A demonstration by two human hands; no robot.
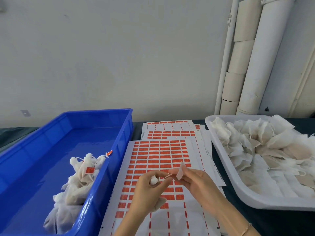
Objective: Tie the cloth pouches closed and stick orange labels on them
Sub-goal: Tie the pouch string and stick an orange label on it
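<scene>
Left hand: fingers curled round the gathered neck of one pouch, whose body hangs below the palm. Right hand: thumb and forefinger pinch a pale label, apparently seen from its back, at the end of the thin string stretched between the hands. Step, as judged: fixing the label to the string; keep the string taut, fold the sticker squarely over it and press the halves flat. Pouch: soft, off-white woven cloth, puckered at the top. At twelve o'clock, flat label sheets, glossy white with rows of orange rectangles. At nine o'clock, a smooth blue plastic crate holding tied pouches. At two o'clock, a white tray heaped with flat, open pouches.
</scene>
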